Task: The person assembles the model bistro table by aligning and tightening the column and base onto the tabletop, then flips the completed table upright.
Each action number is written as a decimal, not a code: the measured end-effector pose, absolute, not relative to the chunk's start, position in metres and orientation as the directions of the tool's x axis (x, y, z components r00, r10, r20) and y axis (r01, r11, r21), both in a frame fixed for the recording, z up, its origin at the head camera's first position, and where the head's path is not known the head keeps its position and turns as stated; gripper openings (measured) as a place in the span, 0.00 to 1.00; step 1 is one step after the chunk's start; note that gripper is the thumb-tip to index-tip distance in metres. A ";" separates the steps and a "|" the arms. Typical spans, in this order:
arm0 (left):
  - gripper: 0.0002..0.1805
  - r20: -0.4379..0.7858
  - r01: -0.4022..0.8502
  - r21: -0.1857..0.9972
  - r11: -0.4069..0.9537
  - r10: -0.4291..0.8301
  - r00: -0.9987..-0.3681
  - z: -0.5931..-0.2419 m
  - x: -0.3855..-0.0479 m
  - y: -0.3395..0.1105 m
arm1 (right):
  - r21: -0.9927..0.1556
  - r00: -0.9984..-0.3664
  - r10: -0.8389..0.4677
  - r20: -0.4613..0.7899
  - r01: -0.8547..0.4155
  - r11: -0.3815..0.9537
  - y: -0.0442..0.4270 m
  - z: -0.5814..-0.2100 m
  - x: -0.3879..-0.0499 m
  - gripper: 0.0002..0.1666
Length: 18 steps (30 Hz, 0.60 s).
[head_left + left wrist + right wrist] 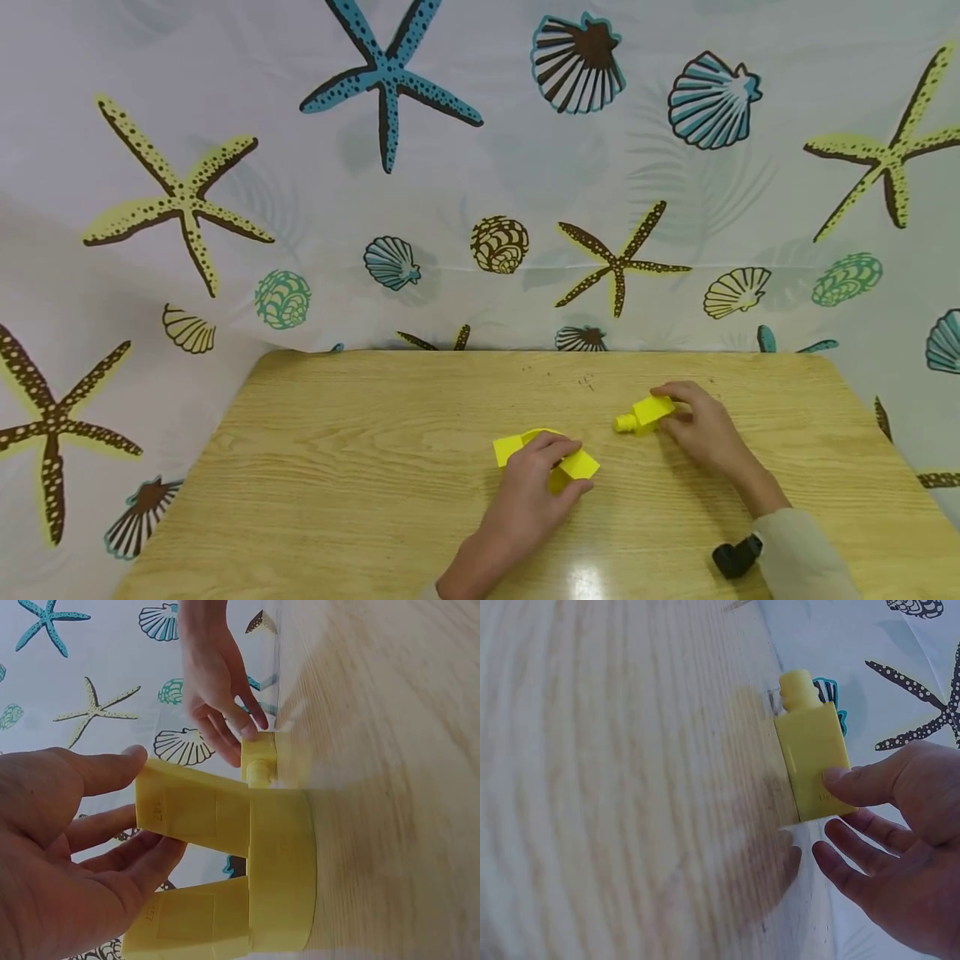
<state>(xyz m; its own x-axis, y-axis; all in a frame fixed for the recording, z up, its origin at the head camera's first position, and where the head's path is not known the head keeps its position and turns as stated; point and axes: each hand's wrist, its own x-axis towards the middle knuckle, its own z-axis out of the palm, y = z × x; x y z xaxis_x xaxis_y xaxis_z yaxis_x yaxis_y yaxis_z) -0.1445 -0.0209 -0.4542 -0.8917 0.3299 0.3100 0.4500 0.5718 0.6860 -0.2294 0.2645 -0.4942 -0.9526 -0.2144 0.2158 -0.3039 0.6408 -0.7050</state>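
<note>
My left hand (525,492) grips a yellow plastic piece (507,450) with two block-shaped uprights on a curved base. In the left wrist view, the thumb and fingers pinch one upright (191,806), and the base (281,870) stands on the table. To the right, my right hand (708,429) holds a smaller yellow block (652,408) with a ridged round peg (625,423) at one end. The right wrist view shows the thumb on the block's face (814,757), with the peg end pointing away from the palm. The two yellow pieces are apart.
A wooden table (337,483) lies under both hands. Behind it hangs a white cloth (450,192) printed with starfish and shells. A black device (737,557) sits at the right wrist, by the sleeve (802,554).
</note>
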 end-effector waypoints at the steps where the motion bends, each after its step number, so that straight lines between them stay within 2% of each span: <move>1: 0.22 0.305 0.451 0.692 0.563 0.339 -0.890 -0.454 -0.145 -0.023 | -0.710 -0.954 -0.210 0.213 -0.298 0.637 0.265 -0.495 -0.229 0.24; 7: 0.21 0.270 0.483 0.673 0.560 0.423 -0.865 -0.452 -0.145 -0.036 | -0.727 -0.964 -0.193 0.185 -0.267 0.633 0.266 -0.499 -0.226 0.23; 11: 0.22 0.201 0.457 0.709 0.537 0.467 -0.861 -0.449 -0.148 -0.045 | -0.733 -0.968 -0.181 0.177 -0.252 0.632 0.265 -0.501 -0.224 0.23; 18: 0.24 0.145 0.437 0.762 0.478 0.531 -0.835 -0.446 -0.154 -0.066 | -0.742 -0.961 -0.147 0.235 -0.275 0.612 0.262 -0.498 -0.216 0.21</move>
